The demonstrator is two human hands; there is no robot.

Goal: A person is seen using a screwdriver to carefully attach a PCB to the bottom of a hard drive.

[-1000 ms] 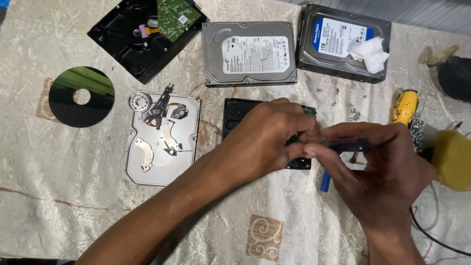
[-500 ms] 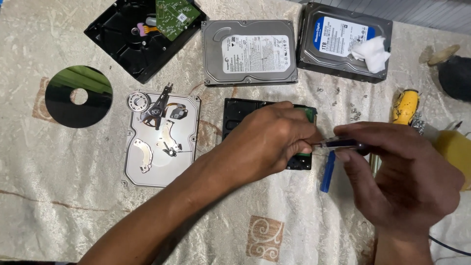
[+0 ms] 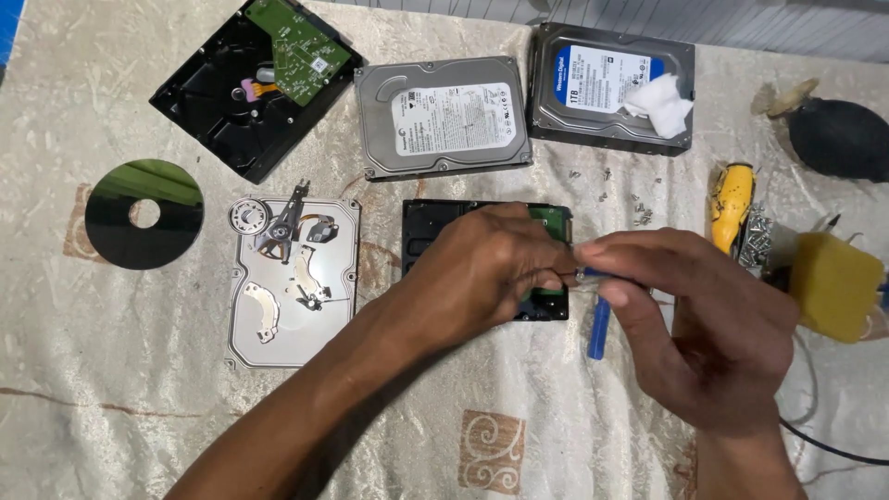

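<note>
Both hands meet over a black hard drive at the bench's centre.
The left hand [image 3: 482, 273] presses flat on the black drive [image 3: 435, 231]; the right hand [image 3: 704, 324], at its 3 o'clock, pinches a slim tool [image 3: 582, 274], a blue stick [image 3: 599, 324] lying beneath.

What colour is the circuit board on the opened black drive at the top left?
Green; the circuit board lies on the black drive, clearest in the head view.

Left hand [image 3: 482, 278]: forearm extended diagonally, palm down, fingers curled. Right hand [image 3: 704, 324]: raised alongside, thumb and forefinger pinched, fingertips meeting the left's.
</note>
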